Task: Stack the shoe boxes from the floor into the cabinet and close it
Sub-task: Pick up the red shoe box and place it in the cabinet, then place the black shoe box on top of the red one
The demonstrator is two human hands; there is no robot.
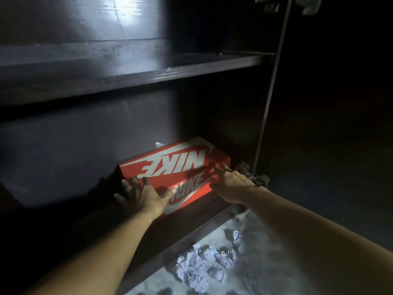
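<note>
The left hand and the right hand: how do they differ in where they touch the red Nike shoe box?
The left hand lies at the near left corner of the red Nike shoe box, fingers spread, thumb on the front face; the right hand lies at the near right end, fingers reaching over the lid. The left hand is nearer the camera; the right hand is deeper in the cabinet. Both rest with straight fingers on the box, which sits on the bottom shelf.
</note>
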